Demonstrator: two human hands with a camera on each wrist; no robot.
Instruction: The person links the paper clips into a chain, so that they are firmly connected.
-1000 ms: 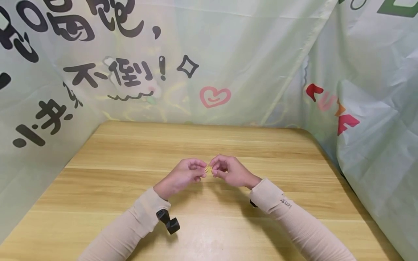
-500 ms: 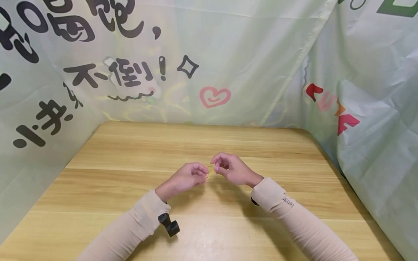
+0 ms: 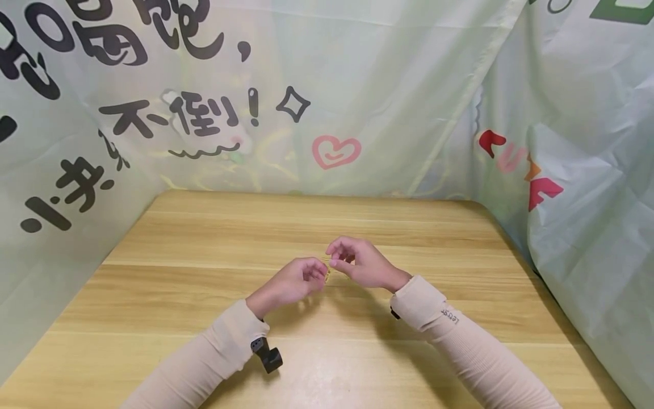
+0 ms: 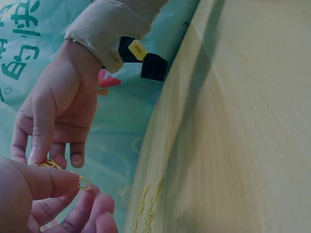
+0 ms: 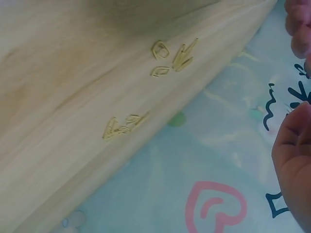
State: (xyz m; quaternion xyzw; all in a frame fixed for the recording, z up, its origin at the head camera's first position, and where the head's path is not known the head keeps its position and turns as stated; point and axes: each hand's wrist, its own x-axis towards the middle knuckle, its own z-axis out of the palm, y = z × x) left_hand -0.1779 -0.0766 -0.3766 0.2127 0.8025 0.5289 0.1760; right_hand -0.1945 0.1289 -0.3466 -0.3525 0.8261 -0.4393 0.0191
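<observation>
In the left wrist view, my left hand [image 4: 43, 194] pinches a small yellow wire loop, which looks like a paper clip [image 4: 85, 183], between thumb and forefinger. More linked yellow clips [image 4: 50, 164] run from it to the fingertips of my right hand [image 4: 63, 102], whose thumb presses against them. From the head view, both hands face each other over the middle of the table, left hand [image 3: 293, 278] slightly lower and right hand [image 3: 365, 266] slightly higher. A thin yellow strand [image 3: 327, 275] shows between them.
Several yellow clips lie on the wooden table [image 3: 230, 227] in loose groups, one group [image 5: 183, 56] apart from another [image 5: 124, 127] near the far edge. Printed cloth [image 3: 409, 85] hangs behind and at both sides. A black wrist camera [image 3: 268, 356] sticks out from the left sleeve.
The left hand has shifted slightly right and down, the right hand slightly up. The yellow clips, bunched between the fingertips a second ago, now hang as a narrow strand by the left fingertips.
</observation>
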